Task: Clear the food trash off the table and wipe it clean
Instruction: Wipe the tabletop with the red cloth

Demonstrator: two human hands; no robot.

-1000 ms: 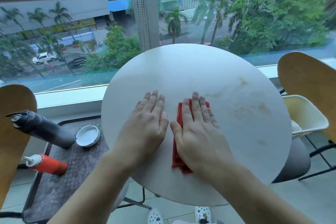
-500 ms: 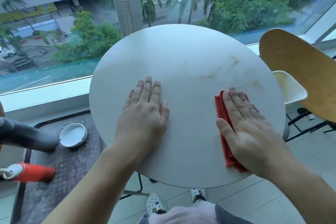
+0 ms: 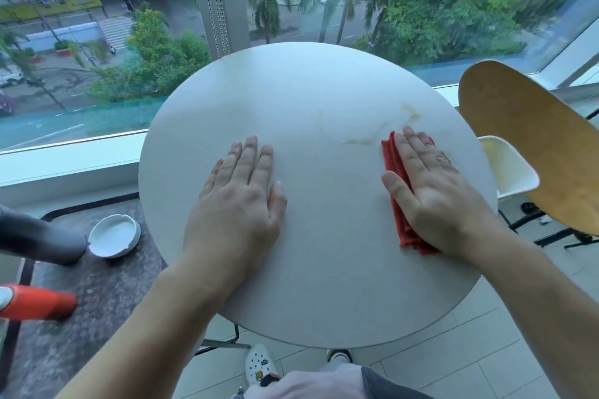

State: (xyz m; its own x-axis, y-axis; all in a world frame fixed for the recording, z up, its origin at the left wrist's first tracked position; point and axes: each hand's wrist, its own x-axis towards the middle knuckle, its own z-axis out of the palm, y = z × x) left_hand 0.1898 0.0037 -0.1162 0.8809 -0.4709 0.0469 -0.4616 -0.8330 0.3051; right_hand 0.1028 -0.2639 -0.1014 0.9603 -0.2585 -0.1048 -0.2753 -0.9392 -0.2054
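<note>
From the head view, we press our right hand flat, fingers straight, on the folded red cloth at the right side of the round table. Since a second ago it has slid from the table's middle toward the brown stains. Our left hand stays flat on the table, holding nothing.

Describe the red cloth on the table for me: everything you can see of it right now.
The red cloth is a folded rag of soft, ribbed-looking fabric, lying flat as a long strip on the round white table, toward its right side. The right hand presses on it with straight fingers and covers most of it; only its left edge, far tip and near end show. Its far end lies just short of the yellowish smears. The left hand rests flat on the table, apart from it.
</note>
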